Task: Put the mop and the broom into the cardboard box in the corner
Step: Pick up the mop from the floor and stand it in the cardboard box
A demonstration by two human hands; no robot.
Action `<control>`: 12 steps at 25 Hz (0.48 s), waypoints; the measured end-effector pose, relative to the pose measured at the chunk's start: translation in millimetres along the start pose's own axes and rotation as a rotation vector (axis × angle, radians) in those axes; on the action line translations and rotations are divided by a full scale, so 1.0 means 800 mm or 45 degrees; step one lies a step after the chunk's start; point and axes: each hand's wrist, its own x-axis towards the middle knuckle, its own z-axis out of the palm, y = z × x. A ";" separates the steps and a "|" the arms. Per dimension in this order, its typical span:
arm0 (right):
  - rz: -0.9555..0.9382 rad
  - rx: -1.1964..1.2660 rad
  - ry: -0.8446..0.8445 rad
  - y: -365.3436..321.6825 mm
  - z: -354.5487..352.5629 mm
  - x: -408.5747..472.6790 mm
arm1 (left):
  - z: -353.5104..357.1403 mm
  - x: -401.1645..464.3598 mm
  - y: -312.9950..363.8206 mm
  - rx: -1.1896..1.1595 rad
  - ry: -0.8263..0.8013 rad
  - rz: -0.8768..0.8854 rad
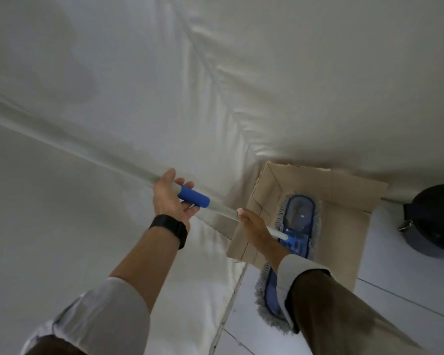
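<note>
White sheeting drapes both walls of the corner, where the cardboard box point(344, 190) stands open on a pale tiled floor point(395, 316). Half in, the mop point(301, 216) lies across its near rim, so insertion looks underway. Left hand point(171, 198) and right hand point(256, 226) grip the handle; next, tip it upright. No broom shows.

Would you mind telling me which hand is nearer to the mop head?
The right hand: it grips the pole just above the mop head, over the cardboard box. The left hand holds the pole higher up, at the blue grip.
</note>
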 end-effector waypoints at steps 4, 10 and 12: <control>0.069 0.012 0.066 0.006 0.010 0.049 | 0.016 0.056 0.006 0.029 -0.153 -0.002; 0.093 -0.098 0.013 0.025 0.014 0.095 | 0.036 0.108 -0.023 0.173 -0.231 -0.099; 0.072 -0.133 0.012 0.033 0.016 0.109 | 0.038 0.126 -0.023 0.172 -0.258 -0.099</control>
